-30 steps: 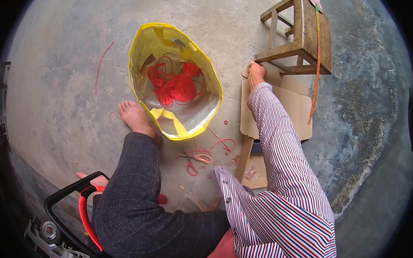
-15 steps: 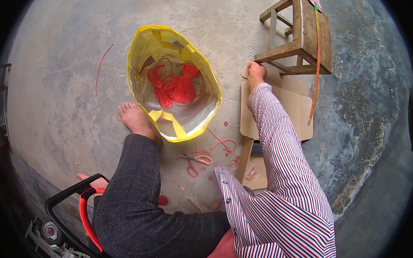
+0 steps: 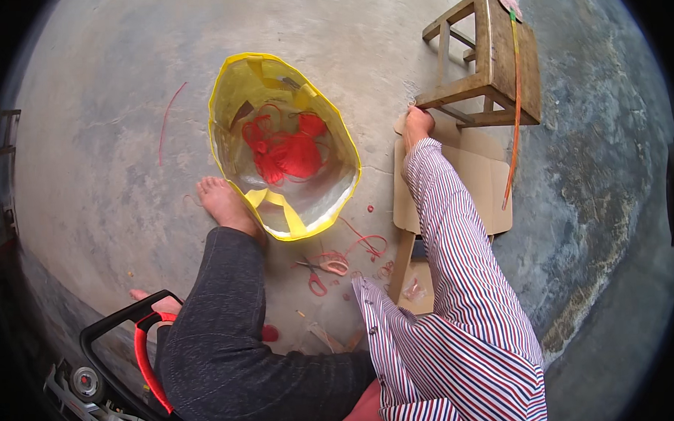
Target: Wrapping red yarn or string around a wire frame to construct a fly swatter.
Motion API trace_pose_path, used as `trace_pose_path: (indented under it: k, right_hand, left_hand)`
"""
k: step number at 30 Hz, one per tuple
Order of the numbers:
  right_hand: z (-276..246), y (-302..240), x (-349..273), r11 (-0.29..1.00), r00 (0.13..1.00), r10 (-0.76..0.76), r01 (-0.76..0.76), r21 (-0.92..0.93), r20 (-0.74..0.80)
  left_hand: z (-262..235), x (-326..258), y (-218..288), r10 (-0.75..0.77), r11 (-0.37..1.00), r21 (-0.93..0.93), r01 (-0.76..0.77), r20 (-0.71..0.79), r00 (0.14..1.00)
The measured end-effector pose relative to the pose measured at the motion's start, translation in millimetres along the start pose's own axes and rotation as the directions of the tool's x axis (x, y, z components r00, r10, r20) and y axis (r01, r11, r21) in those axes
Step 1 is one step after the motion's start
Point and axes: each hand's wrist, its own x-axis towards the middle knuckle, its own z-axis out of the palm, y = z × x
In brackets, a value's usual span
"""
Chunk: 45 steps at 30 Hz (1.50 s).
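Observation:
My right hand (image 3: pixel 418 121) reaches down to the floor by the lower end of a stool leg, beside a flap of the open cardboard box (image 3: pixel 475 172). Its fingers look closed together, but whatever they hold is too small and partly hidden to name. My left hand is out of the picture. The wooden stool (image 3: pixel 526 70) stands just beyond my right hand. Ahead of me stands a yellow-rimmed bag (image 3: pixel 347 136), its mouth open, with bundles of red cord (image 3: pixel 294 154) inside.
Red-handled scissors (image 3: pixel 316 279), another pair with pinkish handles (image 3: pixel 334 263) and red cord scraps (image 3: pixel 369 244) lie between me and the bag. My bare foot (image 3: pixel 225 205) rests against the bag. An orange strip (image 3: pixel 514 130) hangs off the stool. A black-and-red handle (image 3: pixel 144 358) stands at left.
The whole view has shifted slightly, so most things sit a little lower in the picture. My right hand stays by the stool leg, with its fingers still drawn together.

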Motion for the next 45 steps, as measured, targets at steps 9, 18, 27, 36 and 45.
trace_pose_path:
  k: [9,18,27,36,45]
  right_hand:
    - [5.9,6.9,5.5,0.999,0.998,-0.044,0.043,-0.016,-0.043]
    - [-11.9,-9.6,-8.6,0.950,0.980,-0.191,0.169,-0.264,-0.060]
    - [-34.3,-21.3,-9.4,0.696,0.944,-0.312,0.304,-0.651,0.108]
    - [-22.0,-21.7,-18.9,0.727,0.954,-0.290,0.271,-0.631,0.075]
    - [-26.7,-11.1,-12.7,0.749,0.953,-0.292,0.278,-0.601,0.078]
  left_hand:
    - [-12.4,11.4,-37.5,0.012,0.999,-0.054,-0.002,0.175,0.984]
    - [-10.2,9.7,-43.8,0.014,0.999,-0.038,-0.008,0.146,0.989]
    - [-9.8,8.1,-39.9,0.079,0.994,0.059,-0.089,0.164,0.983]
    - [-21.9,20.2,-60.1,0.016,0.988,-0.157,0.009,0.159,0.987]
    - [-20.3,17.5,-67.8,-0.029,0.991,-0.125,0.045,0.122,0.992]
